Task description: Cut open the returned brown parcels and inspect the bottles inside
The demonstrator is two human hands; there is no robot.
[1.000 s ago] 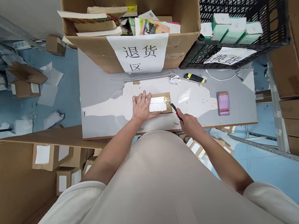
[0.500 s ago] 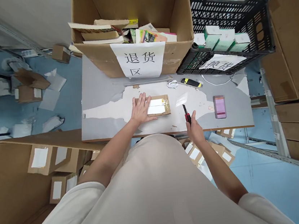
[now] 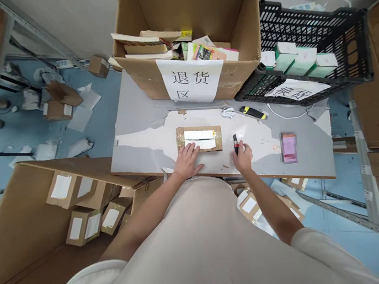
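Small carton (image 3: 199,139): lies flat on the table (image 3: 132,110), near the middle of its length, long side running left to right; clear tape shows at its left end.
Carton label (image 3: 194,135): white, on the top face, crossed lengthwise by a dark line; a small yellow mark sits at its right end.
Left hand (image 3: 188,161): palm down at the near left edge of the small carton, fingers spread and fingertips touching it; grip wide, not closed around anything.
Right hand (image 3: 243,156): to the right of the small carton and apart from it; grip narrow, closed around the knife.
Knife (image 3: 236,147): red and black handle in the right hand, blade pointing away from the person and clear of the small carton.
Table surface: grey, with a pale, ragged-edged area beneath the small carton.
Second cutter (image 3: 253,112): black and yellow, lying beyond the right hand.
Crumpled paper (image 3: 228,112): just left of the second cutter.
Pink-purple rectangle (image 3: 288,147): on the right part of the table; detail blurred.
Large box (image 3: 242,68): at the far edge, holding books (image 3: 150,48), with a printed sheet (image 3: 192,80) on its front.
Black crate (image 3: 355,55): right of the large box, holding green-and-white boxes (image 3: 304,61).
Deep carton (image 3: 9,224): to the left of the person, below the tabletop, containing labelled parcels (image 3: 82,226).
Floor (image 3: 346,233): blue.
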